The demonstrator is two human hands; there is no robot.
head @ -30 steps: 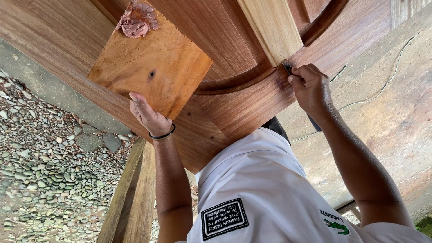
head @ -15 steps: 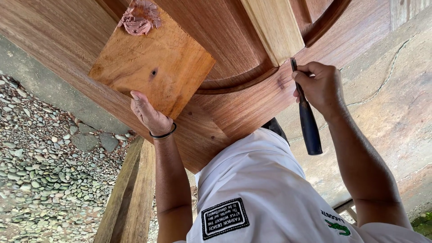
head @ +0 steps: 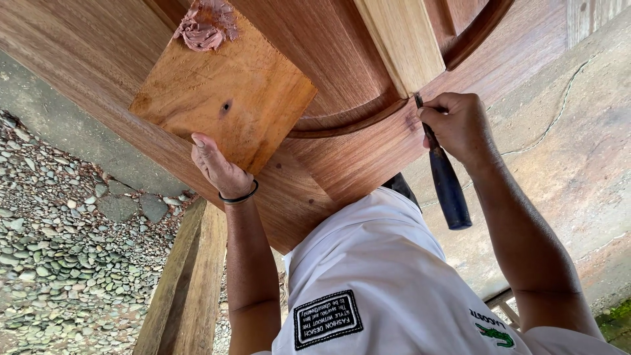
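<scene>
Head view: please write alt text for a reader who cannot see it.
A person's right hand presses a dark-handled tool into the curved groove of a reddish wooden door panel. The left hand holds a square wooden board with a lump of pinkish putty on its far corner. Pebbled ground lies to the left.

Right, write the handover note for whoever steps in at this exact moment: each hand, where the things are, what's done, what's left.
Left hand: holds the square wooden board by its lower edge; a lump of pinkish-brown filler sits at its far corner.
Right hand: grips a tool with a dark blue handle, its metal tip at the joint where the pale upright strip meets the curved moulding of the reddish wood panel.
Done: filler is loaded on the board; how much of the joint is filled cannot be told.
Left: probably working filler into that joint; most of the lump looks unused.
</scene>
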